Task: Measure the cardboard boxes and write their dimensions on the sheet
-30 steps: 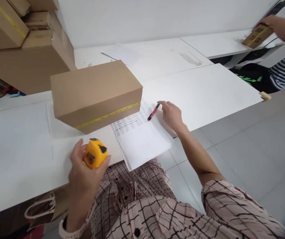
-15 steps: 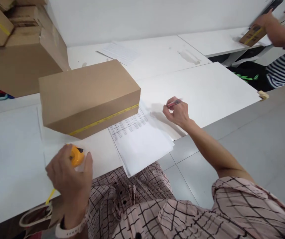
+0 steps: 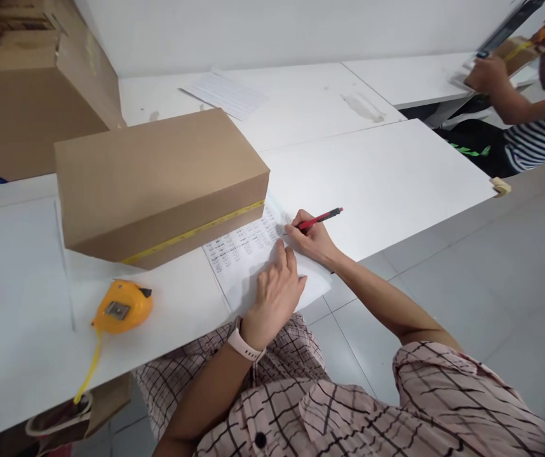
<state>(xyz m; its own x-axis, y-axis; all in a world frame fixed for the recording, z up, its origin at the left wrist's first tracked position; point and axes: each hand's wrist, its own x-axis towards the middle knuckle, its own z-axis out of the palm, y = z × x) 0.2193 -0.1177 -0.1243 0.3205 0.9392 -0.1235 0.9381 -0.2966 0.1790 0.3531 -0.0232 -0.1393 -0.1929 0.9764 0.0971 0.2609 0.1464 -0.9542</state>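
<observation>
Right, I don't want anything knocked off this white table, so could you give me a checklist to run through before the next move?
1. Slim red-and-black pen gripped in the right hand: ok.
2. White, marked paper sheets steadied: ok, the left hand lies on them.
3. Pen tip touching the sheets: cannot tell, it is hidden.
4. Rounded yellow-orange tape measure resting on the white table: ok, neither hand touches it.
5. Thin yellow measuring blade fully retracted: not ok, it sticks out to the table's edge.
6. Long brown cardboard box clear of the sheets: cannot tell.
</observation>
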